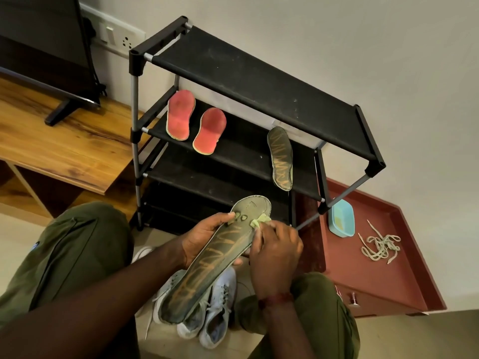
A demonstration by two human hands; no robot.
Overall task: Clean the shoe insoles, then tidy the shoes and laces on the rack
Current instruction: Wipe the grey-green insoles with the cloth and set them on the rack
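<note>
Insole (215, 260): my left hand (202, 238) grips its left edge.
Cloth (260, 222): my right hand (275, 255) pinches it against the insole's far end.

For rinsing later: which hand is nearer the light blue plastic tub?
Right. The right hand lies left of the tub; the left hand, gripping the dark green insole, is farther left.

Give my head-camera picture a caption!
Left hand holds a dark insole; right hand presses a green cloth to its edge.
</note>
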